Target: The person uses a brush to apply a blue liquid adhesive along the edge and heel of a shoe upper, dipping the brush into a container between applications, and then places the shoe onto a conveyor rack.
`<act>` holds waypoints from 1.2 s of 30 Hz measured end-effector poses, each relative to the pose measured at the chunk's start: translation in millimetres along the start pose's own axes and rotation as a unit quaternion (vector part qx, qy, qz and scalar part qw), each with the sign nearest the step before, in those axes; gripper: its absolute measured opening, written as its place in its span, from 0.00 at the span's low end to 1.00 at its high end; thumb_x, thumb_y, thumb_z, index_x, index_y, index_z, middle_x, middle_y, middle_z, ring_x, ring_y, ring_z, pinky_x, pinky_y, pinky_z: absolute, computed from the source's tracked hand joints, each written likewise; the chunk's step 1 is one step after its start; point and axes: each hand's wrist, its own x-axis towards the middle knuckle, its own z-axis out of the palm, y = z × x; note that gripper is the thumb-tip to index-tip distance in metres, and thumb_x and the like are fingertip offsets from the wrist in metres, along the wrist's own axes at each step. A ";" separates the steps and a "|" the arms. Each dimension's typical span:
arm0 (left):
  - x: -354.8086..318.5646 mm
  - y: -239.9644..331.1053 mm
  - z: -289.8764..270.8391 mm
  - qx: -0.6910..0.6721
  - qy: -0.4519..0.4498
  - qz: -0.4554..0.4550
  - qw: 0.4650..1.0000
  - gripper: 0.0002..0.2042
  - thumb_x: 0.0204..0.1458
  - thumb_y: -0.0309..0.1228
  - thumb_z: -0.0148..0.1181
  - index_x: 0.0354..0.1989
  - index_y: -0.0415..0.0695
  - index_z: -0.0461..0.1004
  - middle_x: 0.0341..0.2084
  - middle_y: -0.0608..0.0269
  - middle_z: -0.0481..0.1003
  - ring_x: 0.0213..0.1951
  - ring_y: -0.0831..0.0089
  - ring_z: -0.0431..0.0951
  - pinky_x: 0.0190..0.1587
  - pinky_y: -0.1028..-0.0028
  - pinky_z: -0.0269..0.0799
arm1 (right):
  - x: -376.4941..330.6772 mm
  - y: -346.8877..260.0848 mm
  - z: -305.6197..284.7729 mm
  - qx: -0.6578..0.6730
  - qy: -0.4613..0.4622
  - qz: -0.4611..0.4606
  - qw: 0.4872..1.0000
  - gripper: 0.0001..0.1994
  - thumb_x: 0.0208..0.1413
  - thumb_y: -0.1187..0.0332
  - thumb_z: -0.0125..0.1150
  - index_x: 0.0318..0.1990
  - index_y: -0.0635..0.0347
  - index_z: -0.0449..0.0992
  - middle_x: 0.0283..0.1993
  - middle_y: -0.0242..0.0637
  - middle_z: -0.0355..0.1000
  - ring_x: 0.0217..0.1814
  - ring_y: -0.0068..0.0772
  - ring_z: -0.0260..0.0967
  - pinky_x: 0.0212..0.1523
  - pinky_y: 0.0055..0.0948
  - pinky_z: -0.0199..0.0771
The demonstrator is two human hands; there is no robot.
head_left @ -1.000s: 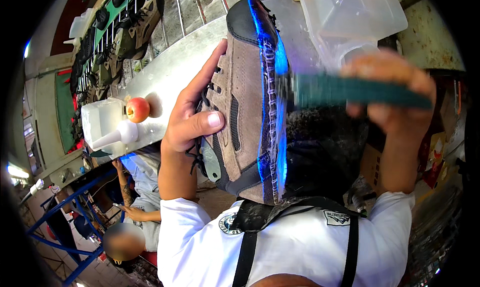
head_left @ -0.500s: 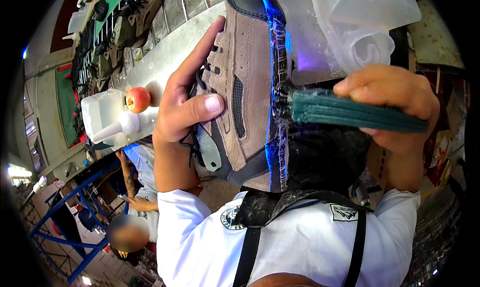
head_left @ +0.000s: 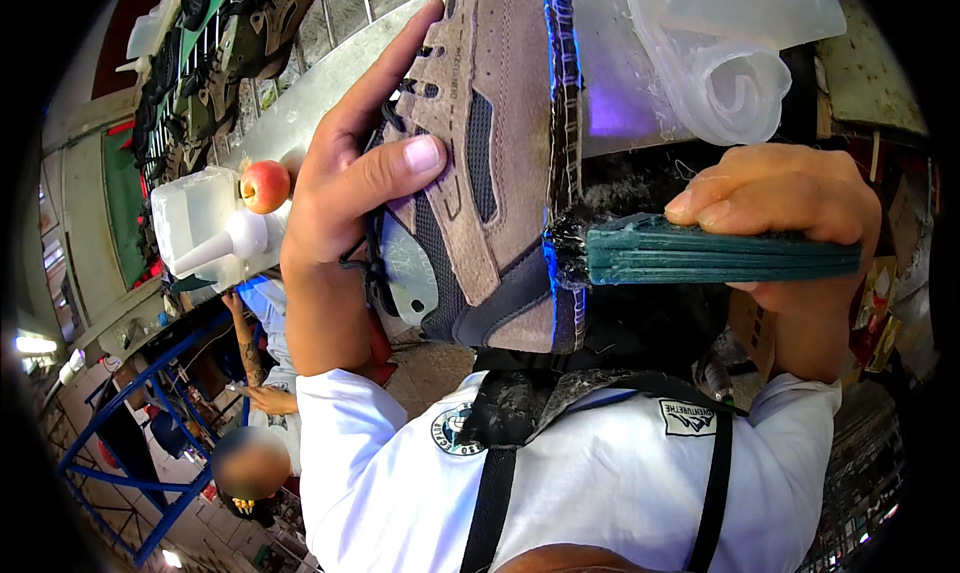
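Observation:
My left hand point(head_left: 350, 183) grips a brown and black shoe upper point(head_left: 515, 133) from its laced side, thumb pressed on the upper and index finger stretched toward the toe. The shoe stands on edge, its stitched lower rim turned to the right and lit by blue light. In my right hand point(head_left: 790, 208) is a green-handled brush point(head_left: 720, 251), pinched between thumb and fingers. Its dark bristles touch the shoe's stitched edge near the heel. A pale tag point(head_left: 405, 283) hangs by the laces.
On the metal bench point(head_left: 270, 113) stand a square translucent bottle point(head_left: 195, 218) with a spout and an apple point(head_left: 265, 187). A cut translucent plastic jug point(head_left: 740, 93) lies at the far right. More shoes point(head_left: 215, 93) sit on a rack at the far left. Another person point(head_left: 265, 403) is at lower left.
The brush has moved down along the shoe's stitched edge toward the heel. My left hand and the shoe have shifted slightly upward, the hand also leftward.

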 end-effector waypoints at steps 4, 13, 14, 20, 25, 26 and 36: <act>-0.6 0.7 -0.4 -0.022 0.006 -0.016 1.000 0.43 0.46 0.33 0.64 0.74 0.37 0.57 0.64 0.47 0.69 0.64 0.62 0.71 0.69 0.70 0.58 | 2.4 0.7 -7.8 0.017 -0.028 0.000 0.999 0.15 0.54 0.62 0.72 0.40 0.67 0.81 0.36 0.54 0.81 0.33 0.44 0.82 0.32 0.31 0.83; 0.1 -1.1 -4.2 -0.080 0.023 -0.037 0.996 0.38 0.51 0.29 0.60 0.73 0.37 0.57 0.61 0.47 0.71 0.60 0.63 0.75 0.65 0.71 0.66 | 12.5 -23.1 -16.6 -0.081 -0.070 0.024 0.994 0.15 0.55 0.59 0.71 0.38 0.63 0.80 0.32 0.46 0.81 0.30 0.39 0.82 0.31 0.29 0.83; 1.7 -1.3 -4.8 -0.085 0.020 -0.038 0.995 0.37 0.52 0.29 0.60 0.73 0.36 0.57 0.61 0.47 0.71 0.60 0.63 0.75 0.65 0.70 0.66 | 14.1 -27.3 -17.2 -0.086 -0.071 0.034 0.993 0.15 0.55 0.59 0.71 0.37 0.63 0.80 0.31 0.46 0.80 0.30 0.39 0.82 0.31 0.29 0.83; 0.6 -5.5 -3.2 -0.100 0.054 -0.052 0.992 0.35 0.55 0.30 0.58 0.73 0.35 0.57 0.62 0.45 0.70 0.61 0.60 0.75 0.66 0.67 0.66 | 17.9 -31.9 -21.3 -0.085 -0.083 0.046 0.992 0.15 0.56 0.59 0.70 0.37 0.64 0.80 0.32 0.47 0.80 0.31 0.40 0.82 0.32 0.31 0.84; 0.7 -17.2 -7.7 -0.143 0.060 -0.057 0.986 0.35 0.57 0.31 0.55 0.73 0.32 0.54 0.65 0.45 0.68 0.65 0.59 0.71 0.69 0.66 0.62 | 37.4 -50.1 -39.3 -0.144 -0.193 0.037 0.970 0.17 0.60 0.60 0.66 0.46 0.66 0.77 0.37 0.51 0.79 0.37 0.44 0.82 0.37 0.33 0.83; 0.9 -23.1 -13.9 -0.142 0.053 -0.051 0.987 0.35 0.57 0.31 0.55 0.73 0.32 0.53 0.65 0.46 0.67 0.65 0.59 0.70 0.69 0.66 0.62 | 37.5 -51.7 -39.7 -0.145 -0.200 0.038 0.968 0.17 0.60 0.60 0.66 0.48 0.66 0.76 0.39 0.51 0.79 0.38 0.44 0.82 0.38 0.34 0.83; -12.1 -8.4 10.8 -0.245 0.157 -0.151 0.945 0.22 0.63 0.35 0.54 0.62 0.34 0.70 0.53 0.48 0.78 0.51 0.58 0.82 0.58 0.62 0.77 | 46.3 -40.9 -55.3 -0.113 -0.255 0.026 0.960 0.17 0.60 0.63 0.66 0.50 0.66 0.76 0.42 0.53 0.78 0.42 0.45 0.81 0.43 0.36 0.82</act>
